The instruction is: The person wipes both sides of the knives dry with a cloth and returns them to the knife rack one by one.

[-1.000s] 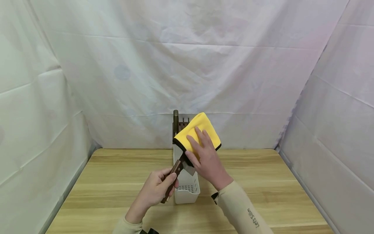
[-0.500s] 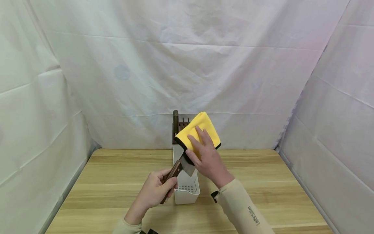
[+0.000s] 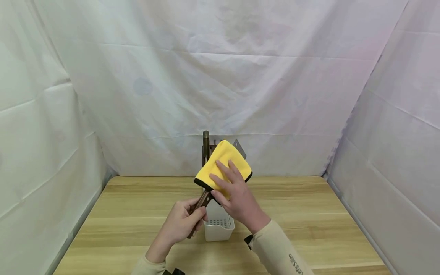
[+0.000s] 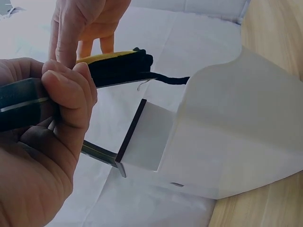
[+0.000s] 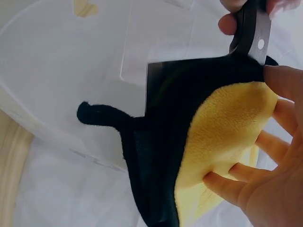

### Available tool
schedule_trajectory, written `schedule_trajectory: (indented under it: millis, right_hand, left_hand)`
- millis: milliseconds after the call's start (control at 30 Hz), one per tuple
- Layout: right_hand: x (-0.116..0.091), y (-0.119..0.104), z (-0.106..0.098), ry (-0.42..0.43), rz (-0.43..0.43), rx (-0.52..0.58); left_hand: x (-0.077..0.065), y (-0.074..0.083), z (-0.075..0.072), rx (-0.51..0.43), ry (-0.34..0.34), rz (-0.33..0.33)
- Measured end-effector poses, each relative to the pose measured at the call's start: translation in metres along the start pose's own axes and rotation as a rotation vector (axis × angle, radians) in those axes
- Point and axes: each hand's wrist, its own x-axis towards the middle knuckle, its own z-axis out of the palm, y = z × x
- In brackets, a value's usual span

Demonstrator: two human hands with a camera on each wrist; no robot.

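My left hand (image 3: pixel 180 223) grips the dark wooden handle of a cleaver (image 3: pixel 205 198), held slanting up and to the right. A yellow cloth (image 3: pixel 223 152) with black edging covers most of the blade; a far corner with a small hole shows beyond it. My right hand (image 3: pixel 240 200) lies on the cloth with its fingers spread and fairly straight, pressing it against the blade. In the right wrist view, the cloth's dark underside (image 5: pixel 165 101) lies along the blade near the handle. The left wrist view shows curled left fingers (image 4: pixel 66 90) round the handle.
Behind and below the cleaver stands a white knife holder (image 3: pixel 218 235) with a perforated front basket. A dark-handled tool (image 3: pixel 206 142) stands in its slotted brown top. The wooden table (image 3: pixel 137 214) meets white curtains (image 3: pixel 240 84) at back and sides.
My right hand and the cloth have slid toward the handle, down and left. The blade's near part is now covered, and its far corner has come into view. The left hand keeps its grip.
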Motion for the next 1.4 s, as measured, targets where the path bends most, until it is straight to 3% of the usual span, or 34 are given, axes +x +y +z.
schedule_trajectory:
  millis: [200, 433, 733, 1233, 1400]
  right_hand:
    - [-0.003, -0.004, 0.001, 0.016, -0.068, 0.002]
    - [-0.005, -0.008, 0.002, 0.025, -0.091, 0.010]
    - [-0.003, -0.012, 0.009, 0.147, -0.160, -0.060]
    - [0.004, 0.001, 0.008, 0.162, -0.062, -0.041]
    - [0.003, 0.007, 0.005, 0.114, 0.000, -0.005]
  left_hand:
    - [0.001, 0.000, -0.001, 0.032, 0.016, -0.009]
    - [0.001, 0.000, -0.002, 0.023, 0.012, -0.003]
    - [0.001, 0.002, 0.000, 0.019, 0.005, 0.033]
    - [0.000, 0.001, 0.003, 0.029, 0.003, 0.058]
    - [-0.001, 0.001, 0.004, 0.022, -0.001, 0.051]
